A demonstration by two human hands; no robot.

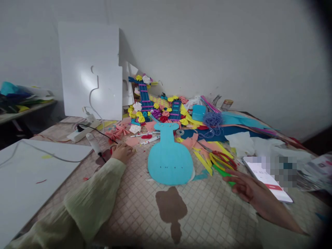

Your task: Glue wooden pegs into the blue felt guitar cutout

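My left hand, in a pale green sleeve, rests curled on the patterned table beside the white glue gun; something small and light pokes out by its fingers. My right hand lies low at the right with fingers stretched out, next to a phone and just below the red-and-yellow scissors. Between the hands lies a light blue guitar-shaped foam cutout. A brown guitar-shaped piece lies nearer to me.
Paper flowers, blue ladder-like pieces and coloured foam scraps pile up at the back. White foam boards lean on the wall; another white board lies at the left. A power strip, markers and blue yarn lie about.
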